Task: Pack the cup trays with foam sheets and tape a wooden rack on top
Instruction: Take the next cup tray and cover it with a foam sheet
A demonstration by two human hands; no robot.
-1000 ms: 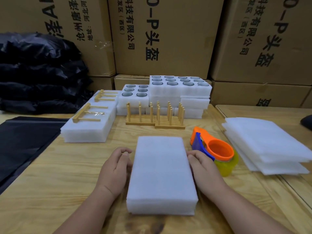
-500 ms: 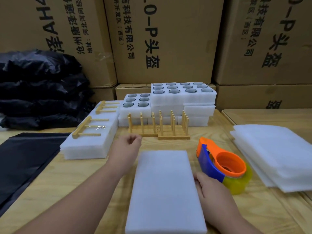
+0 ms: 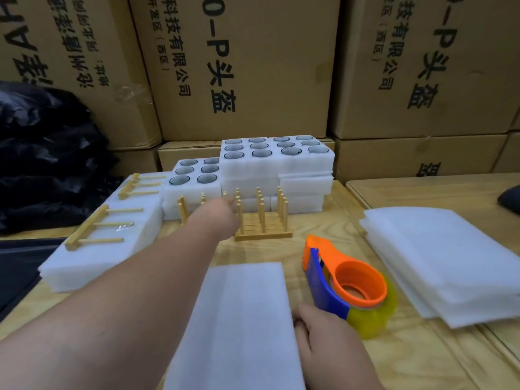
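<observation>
the foam-covered pack [image 3: 239, 319] lies on the table [image 3: 323, 218] under the right hand [image 3: 326, 336], its fingers loosely curled at its edge, while the left hand [image 3: 216, 218], finger state unclear, reaches the wooden rack [image 3: 261, 220], untaped beside the tape dispenser [image 3: 349, 285].

The left hand [image 3: 216, 213], which a second ago lay against the left edge of the foam-covered tray [image 3: 242, 327] at lower centre, has stretched up to frame centre and now reaches the upright pegs of the wooden rack [image 3: 263, 220], its fingers hidden from the camera.
</observation>
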